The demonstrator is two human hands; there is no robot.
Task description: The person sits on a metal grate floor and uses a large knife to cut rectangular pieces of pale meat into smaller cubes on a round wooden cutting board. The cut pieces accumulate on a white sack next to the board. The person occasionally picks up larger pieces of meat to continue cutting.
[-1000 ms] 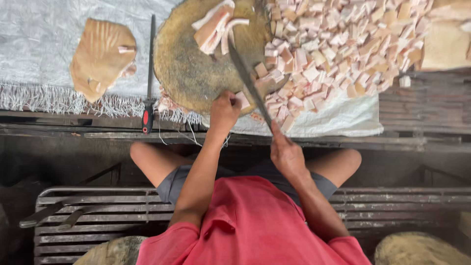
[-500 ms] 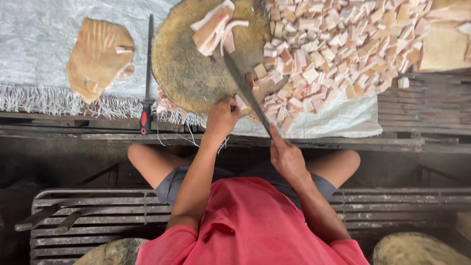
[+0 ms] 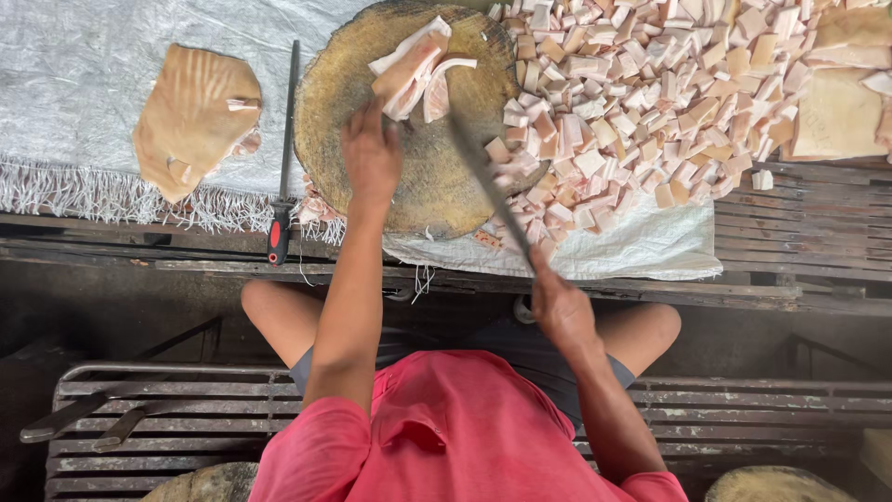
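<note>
My left hand (image 3: pixel 372 153) reaches across a round wooden chopping block (image 3: pixel 437 200), fingers spread, just short of a few strips of pale fatty meat (image 3: pixel 413 70) at the block's far side. My right hand (image 3: pixel 557 311) is closed on the handle of a long knife (image 3: pixel 488 191). Its blade slants up over the block's right part, with the tip near the strips. A big pile of cut meat cubes (image 3: pixel 641 102) lies right of the block.
A tan slab of skin (image 3: pixel 190 116) lies at the left on white woven sheeting (image 3: pixel 84 56). A sharpening steel with a red handle (image 3: pixel 282 158) lies beside the block. Two more knives (image 3: pixel 84 418) rest on a slatted bench at lower left.
My left hand has moved forward from the block's near edge to the strips. The knife has swung left over the block, away from the cube pile.
</note>
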